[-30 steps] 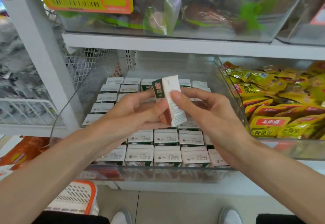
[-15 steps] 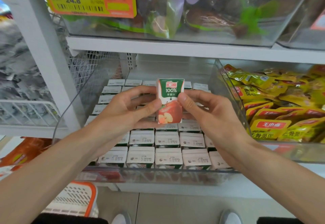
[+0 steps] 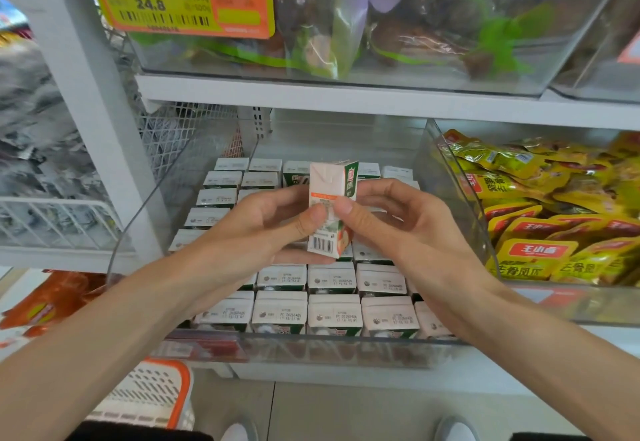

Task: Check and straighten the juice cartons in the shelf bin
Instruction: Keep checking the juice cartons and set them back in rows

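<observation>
White store shelf (image 3: 311, 96) carrying a clear bin (image 3: 311, 350) filled with rows of upright cartons (image 3: 334, 316). Above the bin, left hand (image 3: 273, 229) and right hand (image 3: 398, 233) pinch the held carton (image 3: 327, 191) between thumbs and fingers; it stands upright, barcode side outward.

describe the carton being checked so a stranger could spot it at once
Find the clear bin left of the yellow snack packs. Above its packed rows, the left hand and right hand pinch one carton. It alone is lifted, barcode side showing.
</observation>
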Demonstrator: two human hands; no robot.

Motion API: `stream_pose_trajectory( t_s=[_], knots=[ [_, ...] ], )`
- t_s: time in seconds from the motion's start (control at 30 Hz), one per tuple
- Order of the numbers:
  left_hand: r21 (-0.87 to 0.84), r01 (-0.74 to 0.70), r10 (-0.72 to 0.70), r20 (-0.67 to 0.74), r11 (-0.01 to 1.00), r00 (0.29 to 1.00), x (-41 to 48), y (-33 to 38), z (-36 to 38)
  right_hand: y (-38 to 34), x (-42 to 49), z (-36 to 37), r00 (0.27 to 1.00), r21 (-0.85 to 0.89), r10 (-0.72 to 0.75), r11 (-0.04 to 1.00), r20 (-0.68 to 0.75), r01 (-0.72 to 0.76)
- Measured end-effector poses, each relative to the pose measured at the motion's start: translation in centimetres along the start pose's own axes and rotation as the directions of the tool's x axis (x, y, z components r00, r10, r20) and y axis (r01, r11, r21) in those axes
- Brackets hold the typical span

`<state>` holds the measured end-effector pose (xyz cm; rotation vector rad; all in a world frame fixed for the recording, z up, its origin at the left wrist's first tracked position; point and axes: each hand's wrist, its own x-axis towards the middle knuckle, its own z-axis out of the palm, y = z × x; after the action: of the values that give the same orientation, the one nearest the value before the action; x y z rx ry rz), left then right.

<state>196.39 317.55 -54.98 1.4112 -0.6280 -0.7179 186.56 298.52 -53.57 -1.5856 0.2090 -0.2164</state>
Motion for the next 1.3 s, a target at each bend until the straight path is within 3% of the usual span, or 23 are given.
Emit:
stream_pose_trajectory(
  t_s=[0.17, 0.5, 0.73, 0.83, 0.97, 1.1, 1.2, 1.3],
  knots=[
    [0.045, 0.005, -0.001, -0.077, 0.999, 0.997, 0.19, 0.14, 0.06, -0.01, 0.36, -0.3, 0.999, -0.078, 0.008, 0.997, -0.033, -0.011],
    [-0.05, 0.012, -0.019, -0.145, 0.999, 0.989, 0.05, 0.17, -0.27, 0.35, 0.29, -0.6, 0.998, 0.06, -0.031, 0.998, 0.048, 0.028],
    [0.0, -0.045, 0.044, -0.187, 0.999, 0.981, 0.21, 0.19, -0.03, 0.18, 0.45, -0.49, 0.994, -0.144, -0.11, 0.983, 0.02, 0.111],
    [0.141, -0.099, 0.124, -0.182, 0.985, 0.975, 0.18, 0.26, 0.18, -0.01, 0.54, -0.89, 0.989, -0.154, -0.145, 0.977, 0.044, 0.15],
    [0.396, -0.212, 0.308, -0.196, 0.893, 0.931, 0.32, 0.45, 0.02, 0.14, 0.55, -0.99, 0.971, -0.139, -0.22, 0.963, 0.096, 0.232],
    [0.444, -0.295, 0.415, -0.2, 0.846, 0.888, 0.45, 0.47, 0.03, 0.14, 0.47, -0.78, 0.965, -0.16, -0.253, 0.952, 0.065, 0.26],
    [0.415, -0.285, 0.41, -0.25, 0.864, 0.877, 0.47, 0.34, -0.16, -0.14, 0.37, -0.83, 0.979, -0.209, -0.198, 0.956, 0.048, 0.204],
    [0.359, -0.25, 0.365, -0.301, 0.899, 0.881, 0.36, 0.37, -0.35, -0.4, 0.3, -0.83, 0.986, -0.109, -0.09, 0.988, 0.137, 0.106]
  ],
)
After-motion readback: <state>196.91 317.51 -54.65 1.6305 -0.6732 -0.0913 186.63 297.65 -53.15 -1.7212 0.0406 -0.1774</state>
